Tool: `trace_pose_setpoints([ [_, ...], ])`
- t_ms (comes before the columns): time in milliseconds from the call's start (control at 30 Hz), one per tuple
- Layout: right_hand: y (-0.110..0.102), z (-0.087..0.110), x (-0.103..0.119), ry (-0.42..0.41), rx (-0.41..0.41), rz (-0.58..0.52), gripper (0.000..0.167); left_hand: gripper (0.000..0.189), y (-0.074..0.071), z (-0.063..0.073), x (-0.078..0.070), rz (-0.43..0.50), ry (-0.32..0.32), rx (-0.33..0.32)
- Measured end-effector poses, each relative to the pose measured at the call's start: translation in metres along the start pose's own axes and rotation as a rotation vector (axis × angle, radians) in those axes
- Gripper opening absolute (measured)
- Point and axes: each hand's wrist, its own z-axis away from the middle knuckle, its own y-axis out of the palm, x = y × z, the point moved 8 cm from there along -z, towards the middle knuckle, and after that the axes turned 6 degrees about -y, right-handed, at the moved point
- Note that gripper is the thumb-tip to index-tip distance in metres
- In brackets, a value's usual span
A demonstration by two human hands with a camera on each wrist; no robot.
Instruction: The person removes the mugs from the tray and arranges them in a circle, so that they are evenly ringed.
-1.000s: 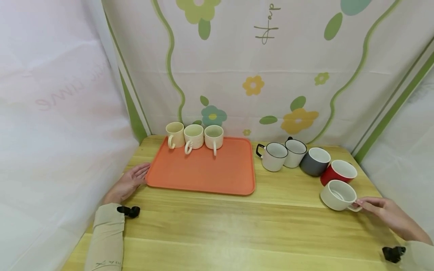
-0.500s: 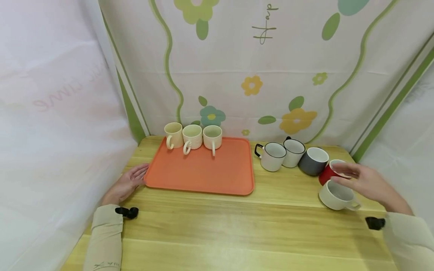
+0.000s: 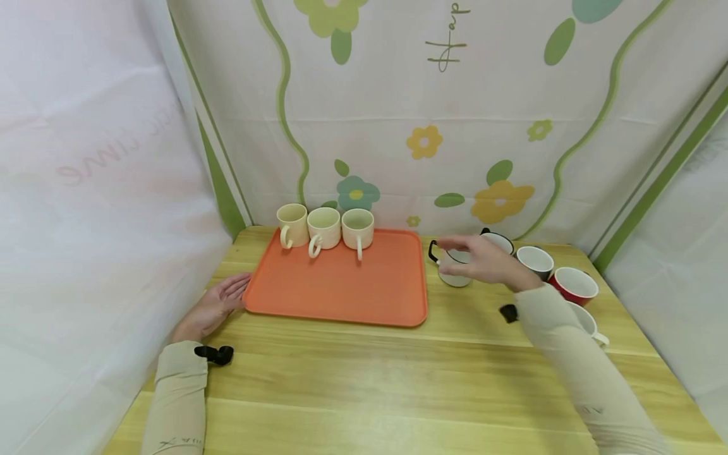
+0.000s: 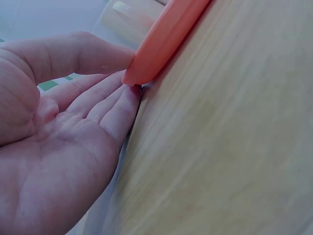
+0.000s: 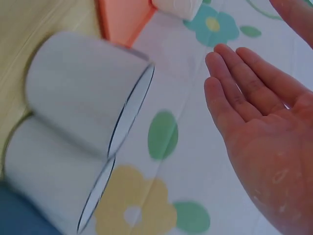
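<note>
My left hand (image 3: 215, 308) rests at the left edge of the orange tray (image 3: 341, 291). In the left wrist view its fingers (image 4: 105, 100) lie straight, and the thumb touches the tray's rim. My right hand (image 3: 480, 258) is over the white mug with a black rim and black handle (image 3: 455, 278), partly hiding it. The right wrist view shows that hand with its fingers extended and nothing in them, apart from the mug. A second black-rimmed white mug (image 3: 500, 242) stands right behind, touching it in the right wrist view.
Three cream mugs (image 3: 324, 227) line the tray's back edge, handles toward me. Farther right on the wooden table (image 3: 341, 379) are a dark grey mug (image 3: 536, 260), a red mug (image 3: 574, 284) and a wide off-white cup (image 3: 586, 319), partly behind my forearm. Printed curtains enclose the table.
My right hand has let go of the off-white cup's handle, risen, and swept left past the red mug to the black-rimmed mug. The left hand and tray have stayed put.
</note>
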Motion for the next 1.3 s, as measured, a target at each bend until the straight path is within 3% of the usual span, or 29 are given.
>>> trace_pose_setpoints([
  [300, 0.054, -0.082, 0.016, 0.007, 0.042, -0.154, 0.07, 0.084, -0.001, 0.0, -0.001, 0.002, -0.014, -0.008],
  [433, 0.076, -0.108, 0.01, 0.053, 0.006, -0.207, 0.067, 0.084, 0.001, -0.001, -0.001, 0.002, -0.015, -0.008],
  [600, 0.099, -0.132, 0.001, 0.126, -0.098, -0.289, 0.059, 0.084, 0.001, 0.0, -0.004, -0.003, -0.003, -0.014],
  [833, 0.13, -0.144, -0.012, 0.252, -0.219, -0.472, 0.045, 0.085, 0.0, 0.002, -0.002, -0.001, -0.015, -0.014],
  [1100, 0.155, -0.153, -0.007, 0.298, -0.228, -0.561, 0.043, 0.083, -0.001, 0.002, -0.002, -0.01, -0.005, -0.017],
  [1300, 0.165, -0.154, -0.007, 0.343, -0.27, -0.671, 0.061, 0.084, 0.001, 0.002, 0.0, -0.003, -0.006, -0.002],
])
